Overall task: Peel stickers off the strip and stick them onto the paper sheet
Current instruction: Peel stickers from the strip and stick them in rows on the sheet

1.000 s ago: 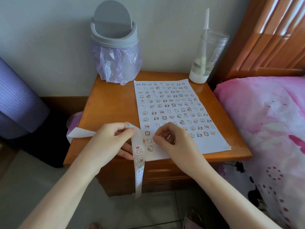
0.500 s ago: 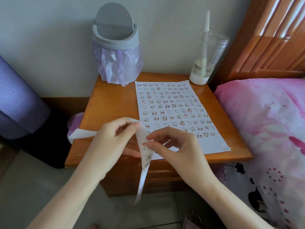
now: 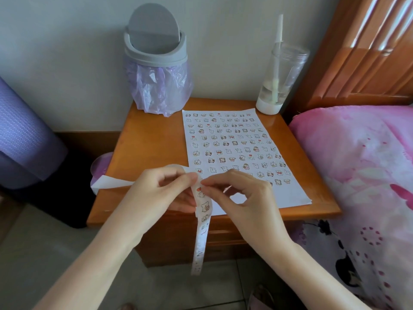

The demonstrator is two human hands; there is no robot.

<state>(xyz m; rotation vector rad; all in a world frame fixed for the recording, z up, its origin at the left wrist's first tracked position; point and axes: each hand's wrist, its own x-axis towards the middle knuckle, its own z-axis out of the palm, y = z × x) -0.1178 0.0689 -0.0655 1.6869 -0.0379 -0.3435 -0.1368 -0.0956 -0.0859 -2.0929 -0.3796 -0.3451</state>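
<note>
Two bare hands work over the front edge of the bench [image 3: 152,139], an orange-brown wooden bedside cabinet; one long white paper strip [image 3: 204,220] runs between them. The left hand [image 3: 161,193] has its grip clamped on the strip, thumb and forefinger pinching it where it folds over. From there a bare tail sticks out past the bench's left edge, and the printed length hangs down in front of the front edge. About five small cartoon stickers show on that hanging length before it blurs. The right hand [image 3: 243,198] has its grip together, thumb and forefinger tips pinched on the strip at the topmost sticker [image 3: 199,191], the one with a red mark; whether that sticker is lifted cannot be told.

One white paper sheet [image 3: 290,193] lies flat on the right half of the bench, reaching from the back edge to the front edge; it carries about a dozen rows of small stickers [image 3: 225,151], too many to count surely, with its near right corner bare.

At the back left corner stands one grey plastic swing-lid bin [image 3: 154,52] lined with a crinkled lilac bag [image 3: 156,86]; at the back right corner stands one clear plastic cup [image 3: 281,79] with a white base and one white straw [image 3: 279,30].

Behind is a pale wall [image 3: 67,41]; to the right lie a pink patterned bed cover [image 3: 357,164] and a wooden headboard [image 3: 368,52]; to the left stands a purple rolled mat [image 3: 22,135]; the floor [image 3: 44,253] is grey tile.
</note>
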